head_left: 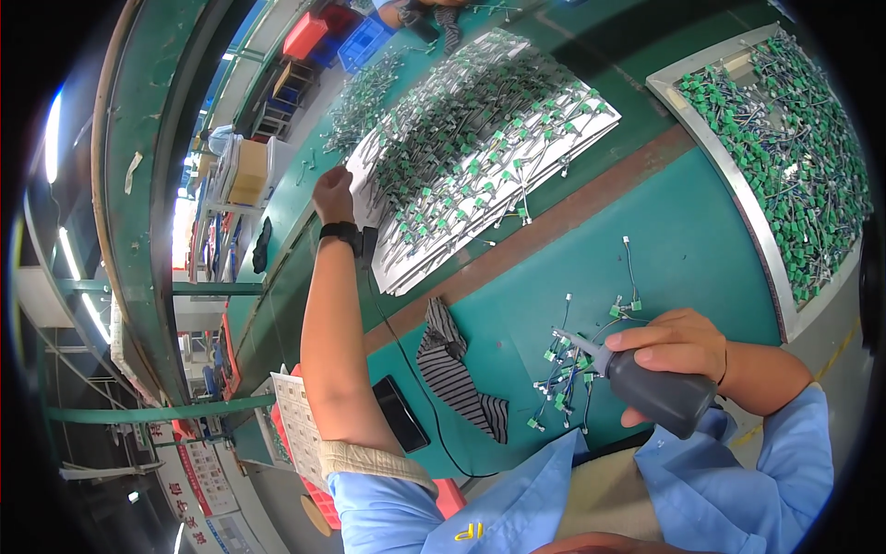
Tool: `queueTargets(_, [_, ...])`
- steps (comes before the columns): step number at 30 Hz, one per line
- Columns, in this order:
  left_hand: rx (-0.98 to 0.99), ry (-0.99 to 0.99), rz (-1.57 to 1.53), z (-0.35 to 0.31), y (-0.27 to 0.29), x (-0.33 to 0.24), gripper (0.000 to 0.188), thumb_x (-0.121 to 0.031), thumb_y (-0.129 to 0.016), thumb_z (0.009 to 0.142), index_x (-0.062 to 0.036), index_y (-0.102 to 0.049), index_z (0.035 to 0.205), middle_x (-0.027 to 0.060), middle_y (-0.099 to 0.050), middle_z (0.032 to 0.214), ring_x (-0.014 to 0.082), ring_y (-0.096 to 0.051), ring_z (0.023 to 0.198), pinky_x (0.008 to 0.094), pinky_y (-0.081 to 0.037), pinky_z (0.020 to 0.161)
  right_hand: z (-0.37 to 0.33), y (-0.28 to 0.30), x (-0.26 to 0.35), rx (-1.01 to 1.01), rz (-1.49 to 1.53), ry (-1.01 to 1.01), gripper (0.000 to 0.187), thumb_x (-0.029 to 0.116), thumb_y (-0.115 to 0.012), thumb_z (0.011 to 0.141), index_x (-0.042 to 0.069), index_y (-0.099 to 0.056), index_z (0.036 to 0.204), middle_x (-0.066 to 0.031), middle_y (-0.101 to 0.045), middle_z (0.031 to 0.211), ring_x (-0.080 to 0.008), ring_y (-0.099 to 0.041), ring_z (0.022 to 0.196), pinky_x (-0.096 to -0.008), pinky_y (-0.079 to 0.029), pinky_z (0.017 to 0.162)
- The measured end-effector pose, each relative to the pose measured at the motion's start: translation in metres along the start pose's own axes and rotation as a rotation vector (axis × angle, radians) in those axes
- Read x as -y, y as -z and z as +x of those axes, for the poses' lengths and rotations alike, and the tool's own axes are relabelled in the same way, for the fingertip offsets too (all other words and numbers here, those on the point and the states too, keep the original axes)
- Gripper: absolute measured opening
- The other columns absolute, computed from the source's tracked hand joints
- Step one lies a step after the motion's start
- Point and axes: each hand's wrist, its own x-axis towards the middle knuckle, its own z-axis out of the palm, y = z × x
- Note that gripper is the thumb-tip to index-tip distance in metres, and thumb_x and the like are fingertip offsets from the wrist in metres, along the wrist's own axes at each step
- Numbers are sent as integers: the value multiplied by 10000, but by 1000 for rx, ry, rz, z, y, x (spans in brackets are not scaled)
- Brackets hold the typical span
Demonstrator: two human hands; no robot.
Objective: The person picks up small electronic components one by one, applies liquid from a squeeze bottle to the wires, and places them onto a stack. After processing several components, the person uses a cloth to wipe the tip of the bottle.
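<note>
My right hand (681,343) is wrapped round a dark grey squeeze bottle (660,392), tilted so that its thin nozzle points left. The nozzle tip is above or among a small group of green connectors with short wires (561,379) on the green table; I cannot tell if they touch. Farther off, my left hand (334,196) is closed at the left edge of a stack of white sheets (406,268). What its fingers hold, if anything, is hidden. Many wired green connectors (461,129) lie in rows across the top sheet. A black strap with a cord is on my left wrist.
A metal-rimmed tray (738,217) heaped with green connectors stands at the right. A striped sleeve (452,369) and a black phone (400,414) lie near me, with the cord running between them. Another person's hands show at the far edge, near a blue crate (366,42).
</note>
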Motion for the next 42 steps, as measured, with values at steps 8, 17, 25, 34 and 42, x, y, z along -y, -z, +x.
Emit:
queueTargets(8, [979, -197, 21, -239, -43, -242, 229, -100, -723, 835, -30, -683, 1050, 71, -685, 937, 186, -642, 839, 325, -519, 756, -26, 6, -9, -114, -66, 153, 772, 344, -917, 712, 48, -453, 1253, -305, -585, 1220, -295, -686, 927, -322, -585, 701])
queueTargets(17, [1006, -320, 112, -344, -47, -223, 169, -84, -697, 852, -21, -615, 985, 144, -630, 923, 344, -619, 839, 408, -500, 743, -18, 7, -1, -59, -135, 117, 776, 317, -875, 770, 37, -398, 1314, -302, -551, 1242, -326, -650, 1011, -351, -600, 772])
queueTargets(25, [429, -75, -331, -357, -22, -235, 93, -32, -615, 959, -3, -565, 1032, 118, -611, 1009, 241, -692, 914, 336, -568, 702, -29, 3, -5, -110, 31, -18, 688, 118, -846, 791, 88, -419, 1330, -326, -448, 1386, -361, -648, 1084, -363, -598, 810])
queueTargets(34, [128, 132, -997, -419, -33, -257, 165, -55, -582, 994, -52, -478, 1122, 101, -555, 1030, 295, -686, 961, 359, -623, 689, 2, -12, -2, 6, 102, -231, 600, -33, -833, 750, 118, -545, 1255, -311, -352, 1508, -389, -619, 1176, -399, -579, 879])
queueTargets(42, [162, 216, -1203, -419, -30, -247, 180, -74, -598, 988, -71, -463, 1107, 92, -540, 1027, 286, -664, 1010, 364, -620, 809, -1, -9, -7, 0, 168, -289, 610, -28, -848, 733, 121, -553, 1245, -284, -338, 1527, -375, -605, 1186, -414, -575, 894])
